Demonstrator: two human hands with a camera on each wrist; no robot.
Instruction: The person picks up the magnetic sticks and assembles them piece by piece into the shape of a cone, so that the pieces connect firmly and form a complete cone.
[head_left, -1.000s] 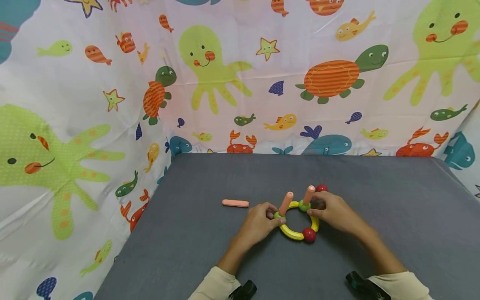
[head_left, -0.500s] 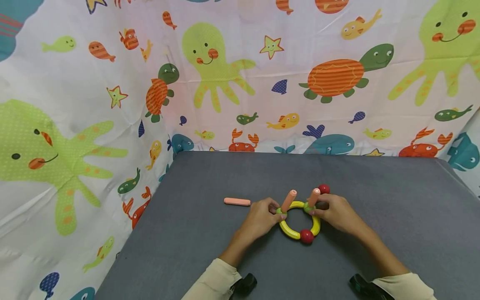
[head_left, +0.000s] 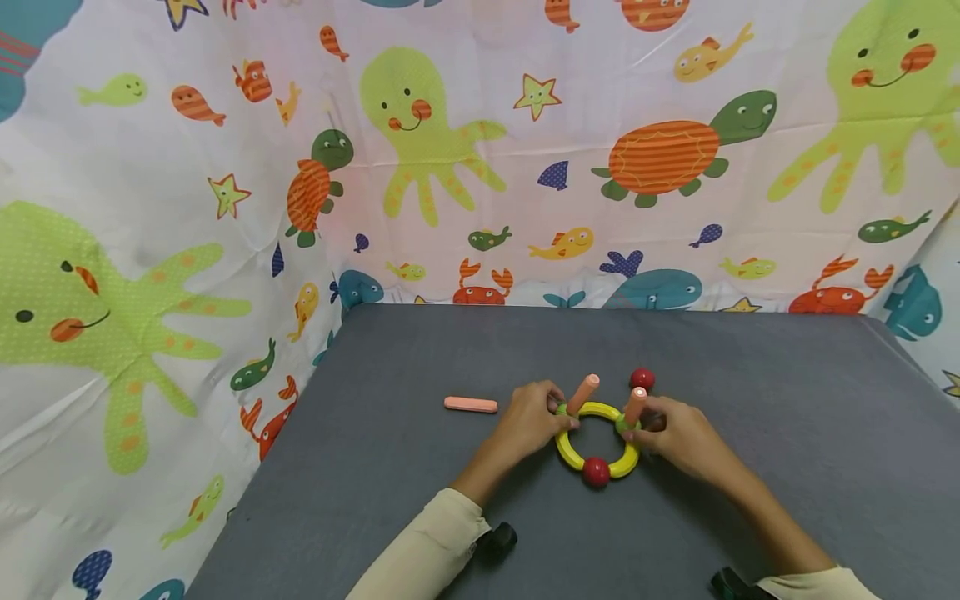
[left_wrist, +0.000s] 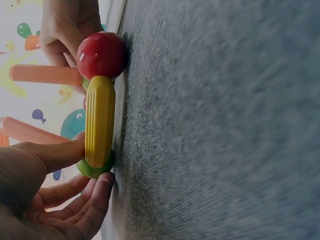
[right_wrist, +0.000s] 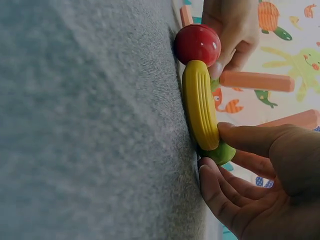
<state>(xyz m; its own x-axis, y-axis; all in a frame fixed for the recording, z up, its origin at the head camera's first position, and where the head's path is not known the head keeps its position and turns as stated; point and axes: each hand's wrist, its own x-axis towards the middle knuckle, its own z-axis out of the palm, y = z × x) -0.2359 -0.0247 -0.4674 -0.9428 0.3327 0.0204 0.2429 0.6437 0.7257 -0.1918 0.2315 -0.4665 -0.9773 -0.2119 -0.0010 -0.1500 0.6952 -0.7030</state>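
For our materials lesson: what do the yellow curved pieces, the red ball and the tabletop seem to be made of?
Yellow curved pieces: probably painted wood or plastic; fine ridges, soft sheen.
Red ball: glossy, smooth, with a bright highlight; lacquered wood or plastic.
Tabletop: grey fabric, felt-like; matte, fuzzy texture.

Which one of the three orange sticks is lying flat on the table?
The orange stick lying alone, beyond the left hand. The other two sticks stand up from the yellow ring, which both hands hold.
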